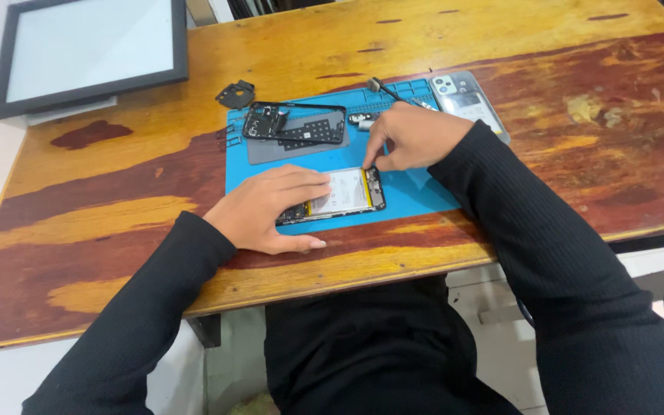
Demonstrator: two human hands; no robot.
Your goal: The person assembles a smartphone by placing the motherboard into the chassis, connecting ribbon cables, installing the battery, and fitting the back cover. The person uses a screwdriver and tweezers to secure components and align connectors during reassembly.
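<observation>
Head view: left hand [270, 209] lies flat, grip apart, on opened phone [345, 194]; right hand [413, 138] pinches its top edge.

The table [501, 46] is showing varnished, worn wood, glossy in patches. The mat [416, 188] is looking like matt blue rubber. The open phone [343, 194] is exposing a smooth white battery. The sleeves [547, 253] are showing ribbed black cloth.

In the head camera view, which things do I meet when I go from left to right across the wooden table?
Black-framed screen → black phone frame → opened phone under the left hand → right hand → grey phone back cover.
</observation>
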